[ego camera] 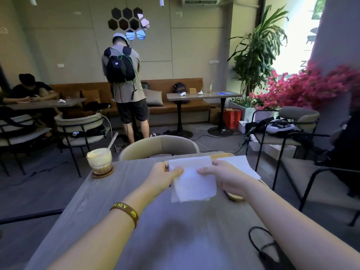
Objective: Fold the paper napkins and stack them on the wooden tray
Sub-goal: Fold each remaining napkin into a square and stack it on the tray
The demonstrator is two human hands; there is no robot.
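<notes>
A white paper napkin [192, 182] hangs in the air above the grey table [136, 221], partly folded. My left hand [165, 176] pinches its left edge and my right hand [224, 178] pinches its right edge. Behind my right hand lies the wooden tray [222, 156], mostly hidden, with its near corner [236, 197] showing by my wrist. Another white napkin [241, 166] rests on the tray.
An iced drink in a glass [99, 158] with a straw stands on a coaster at the table's far left. A black cord or strap [263, 244] lies at the near right. A beige chair [158, 146] faces me across the table. People are at the back.
</notes>
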